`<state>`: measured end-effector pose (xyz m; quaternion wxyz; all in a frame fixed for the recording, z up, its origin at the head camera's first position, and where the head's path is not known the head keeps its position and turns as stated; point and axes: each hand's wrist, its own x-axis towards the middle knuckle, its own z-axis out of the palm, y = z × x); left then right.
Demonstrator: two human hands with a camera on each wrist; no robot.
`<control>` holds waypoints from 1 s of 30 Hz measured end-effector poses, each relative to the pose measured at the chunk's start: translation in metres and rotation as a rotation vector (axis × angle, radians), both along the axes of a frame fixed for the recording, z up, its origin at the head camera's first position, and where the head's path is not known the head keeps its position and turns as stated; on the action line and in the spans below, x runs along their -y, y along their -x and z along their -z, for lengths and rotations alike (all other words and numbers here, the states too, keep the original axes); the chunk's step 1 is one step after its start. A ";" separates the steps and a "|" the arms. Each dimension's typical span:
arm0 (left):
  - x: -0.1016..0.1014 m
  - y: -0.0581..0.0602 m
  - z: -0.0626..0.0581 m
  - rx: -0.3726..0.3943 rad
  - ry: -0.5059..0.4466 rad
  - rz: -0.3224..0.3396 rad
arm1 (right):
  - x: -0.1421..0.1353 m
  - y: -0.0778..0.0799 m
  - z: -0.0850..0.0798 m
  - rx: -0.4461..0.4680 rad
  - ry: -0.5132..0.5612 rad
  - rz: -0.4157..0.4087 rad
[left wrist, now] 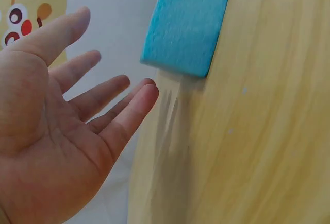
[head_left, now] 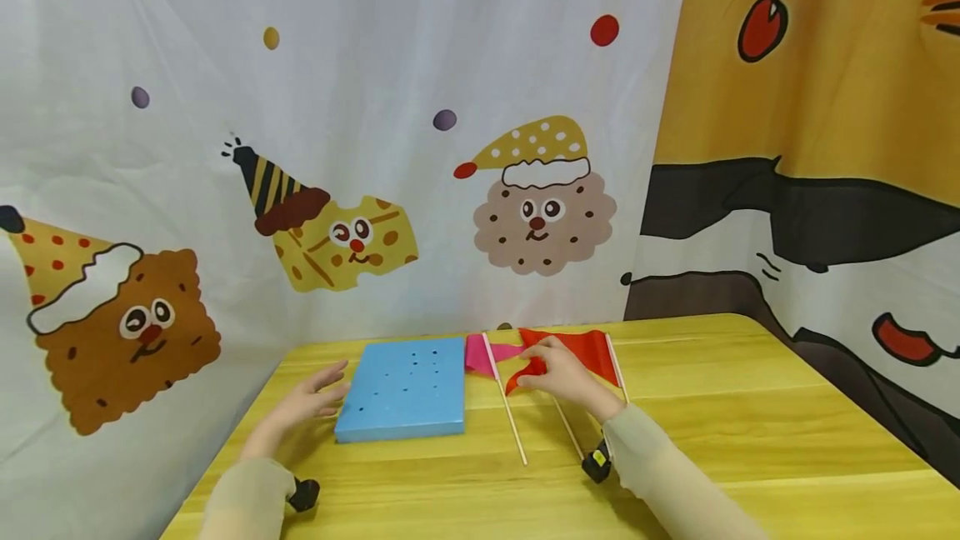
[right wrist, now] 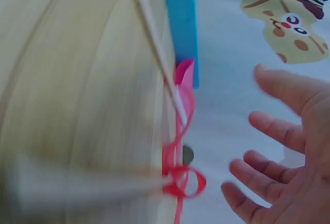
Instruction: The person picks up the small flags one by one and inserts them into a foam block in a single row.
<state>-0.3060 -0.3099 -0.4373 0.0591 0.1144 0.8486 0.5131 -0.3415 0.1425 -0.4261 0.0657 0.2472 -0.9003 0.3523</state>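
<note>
A light-blue foam block (head_left: 408, 390) with several small holes in its top lies flat on the table. My left hand (head_left: 311, 398) is just off its left side, fingers spread; in the left wrist view the palm (left wrist: 56, 131) holds nothing. To the block's right lie small flags on thin pale sticks: a pink flag (head_left: 480, 355) beside the block and red flags (head_left: 588, 348) further right. Over the red cloth hovers my right hand (head_left: 562, 373). Its fingers (right wrist: 278, 134) look apart and hold nothing in the right wrist view, where a blurred stick (right wrist: 93, 185) crosses the foreground.
The wooden table (head_left: 750, 407) extends to the right and toward the front. Behind it hangs a white curtain (head_left: 420, 48) printed with cartoon snacks. Dark wrist cameras sit under both sleeves, one near the table by the right wrist (head_left: 597, 462).
</note>
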 end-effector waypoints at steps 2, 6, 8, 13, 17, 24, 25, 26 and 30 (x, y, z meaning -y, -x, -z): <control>-0.002 -0.002 0.000 0.013 -0.015 0.013 | 0.008 0.001 0.001 0.029 0.028 -0.032; -0.005 -0.008 0.001 0.044 -0.055 0.006 | 0.020 0.001 0.004 0.118 0.044 -0.086; -0.005 -0.009 0.003 0.054 -0.075 -0.002 | 0.024 0.001 0.006 0.174 0.062 -0.086; -0.006 -0.009 0.009 0.067 -0.103 -0.008 | 0.029 0.003 0.014 0.311 0.115 -0.018; -0.008 -0.005 0.012 0.067 -0.113 -0.009 | 0.028 0.003 0.018 0.380 0.157 0.040; -0.011 -0.004 0.019 0.090 -0.119 -0.033 | 0.029 0.001 0.027 0.479 0.203 0.080; -0.011 -0.004 0.020 0.098 -0.124 -0.032 | 0.030 0.001 0.028 0.474 0.197 0.084; -0.011 -0.004 0.020 0.105 -0.131 -0.030 | 0.031 0.002 0.030 0.464 0.191 0.089; -0.008 -0.004 0.021 0.129 -0.168 -0.042 | 0.036 0.004 0.033 0.399 0.159 0.099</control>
